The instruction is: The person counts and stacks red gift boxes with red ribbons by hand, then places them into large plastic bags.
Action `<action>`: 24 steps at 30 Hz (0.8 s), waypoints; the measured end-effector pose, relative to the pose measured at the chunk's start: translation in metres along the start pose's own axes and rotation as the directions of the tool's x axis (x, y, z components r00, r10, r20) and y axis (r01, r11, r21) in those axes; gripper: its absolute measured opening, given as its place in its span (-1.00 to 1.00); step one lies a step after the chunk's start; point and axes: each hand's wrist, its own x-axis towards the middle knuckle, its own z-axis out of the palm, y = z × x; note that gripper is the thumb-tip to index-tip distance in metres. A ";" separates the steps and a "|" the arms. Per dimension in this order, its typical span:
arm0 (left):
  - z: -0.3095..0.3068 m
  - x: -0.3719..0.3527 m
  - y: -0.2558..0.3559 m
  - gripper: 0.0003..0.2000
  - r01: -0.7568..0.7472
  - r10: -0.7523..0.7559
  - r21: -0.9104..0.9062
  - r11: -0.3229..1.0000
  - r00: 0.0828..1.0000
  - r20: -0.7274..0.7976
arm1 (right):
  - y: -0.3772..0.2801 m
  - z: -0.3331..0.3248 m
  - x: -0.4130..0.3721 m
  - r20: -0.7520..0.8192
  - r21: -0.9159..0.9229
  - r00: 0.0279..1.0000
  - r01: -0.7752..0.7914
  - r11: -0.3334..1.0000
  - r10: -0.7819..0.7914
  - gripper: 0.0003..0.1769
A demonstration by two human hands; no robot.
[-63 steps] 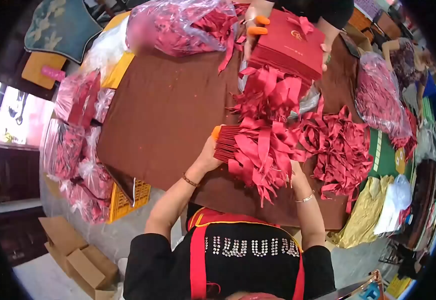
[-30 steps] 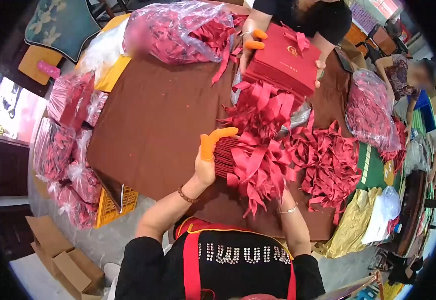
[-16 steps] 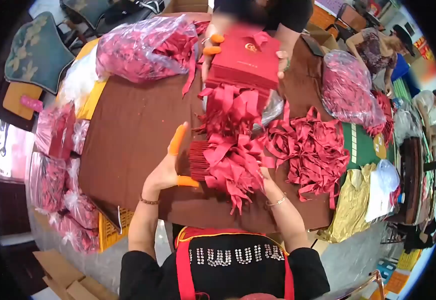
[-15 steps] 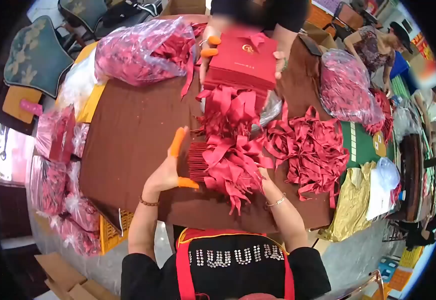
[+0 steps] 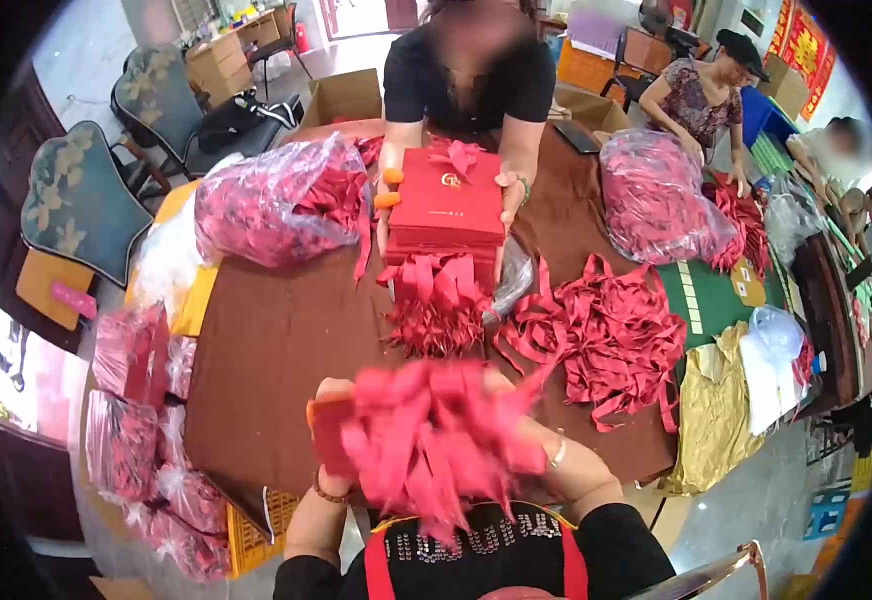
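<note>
Bundle point(image 5: 426, 440) between hands point(image 5: 334, 388), by table's point(image 5: 266, 350) near edge

The ribboned bundle point(image 5: 431, 435) fills the gap between the fingers point(image 5: 331, 388). Ahead-left of them, the brown-covered bench point(image 5: 276, 330) gives passage up to the plastic bag point(image 5: 261, 205); the red stack point(image 5: 446, 210) blocks straight ahead, the ribbon heap point(image 5: 611, 340) ahead-right.

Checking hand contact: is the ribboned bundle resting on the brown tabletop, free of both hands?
No, both hands hold the ribboned bundle.
</note>
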 end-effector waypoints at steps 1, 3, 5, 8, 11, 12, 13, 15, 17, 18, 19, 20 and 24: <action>0.002 -0.004 0.008 -0.70 0.223 -0.272 -0.369 0.902 0.958 -0.087 | 0.016 0.012 -0.016 -0.042 0.130 0.993 -0.100 0.986 0.107 -0.63; 0.005 -0.001 0.006 -0.74 0.511 -0.642 -0.554 0.657 0.764 -0.056 | 0.056 0.041 -0.014 -0.118 0.463 0.935 -0.247 0.851 0.335 -0.62; 0.000 -0.002 -0.011 -0.66 0.614 -0.621 -0.136 0.777 0.784 -0.009 | 0.045 0.047 -0.013 -0.003 0.808 0.627 -0.457 0.372 0.779 -0.48; 0.003 -0.016 -0.016 -0.67 0.665 -0.685 -0.167 0.728 0.719 -0.120 | 0.064 0.077 -0.016 0.067 0.876 0.657 -0.400 0.272 0.751 -0.27; -0.010 -0.025 -0.027 -0.67 0.746 -0.760 -0.158 0.646 0.647 -0.055 | 0.095 0.103 -0.032 0.250 0.886 0.495 -0.464 0.010 0.832 -0.43; -0.012 -0.024 -0.027 -0.67 0.748 -0.762 -0.155 0.646 0.645 -0.061 | 0.094 0.106 -0.031 0.256 0.917 0.458 -0.394 -0.063 0.851 -0.49; -0.013 -0.023 -0.026 -0.68 0.750 -0.761 -0.135 0.648 0.645 -0.069 | 0.096 0.107 -0.030 0.267 0.914 0.456 -0.398 -0.074 0.849 -0.49; -0.012 -0.022 -0.025 -0.70 0.742 -0.743 -0.055 0.668 0.661 -0.103 | 0.097 0.105 -0.025 0.277 0.886 0.460 -0.462 -0.039 0.844 -0.55; -0.012 -0.024 -0.031 -0.70 0.755 -0.749 0.007 0.656 0.652 -0.115 | 0.092 0.106 -0.024 0.400 0.875 0.399 -0.434 -0.214 0.825 -0.63; -0.014 -0.026 -0.034 -0.70 0.747 -0.740 0.068 0.662 0.665 -0.101 | 0.090 0.100 -0.023 0.429 0.871 0.434 -0.432 -0.236 0.792 -0.66; -0.015 -0.029 -0.035 -0.70 0.759 -0.750 0.071 0.647 0.650 -0.121 | 0.085 0.094 -0.021 0.485 0.843 0.425 -0.460 -0.280 0.764 -0.70; -0.015 -0.031 -0.036 -0.69 0.755 -0.752 0.013 0.655 0.654 -0.079 | 0.087 0.096 -0.025 0.439 0.849 0.429 -0.486 -0.208 0.790 -0.67; -0.017 -0.028 -0.032 -0.68 0.629 -0.629 0.013 0.778 0.777 0.033 | 0.096 0.099 -0.036 0.383 0.861 0.404 -0.481 -0.163 0.831 -0.65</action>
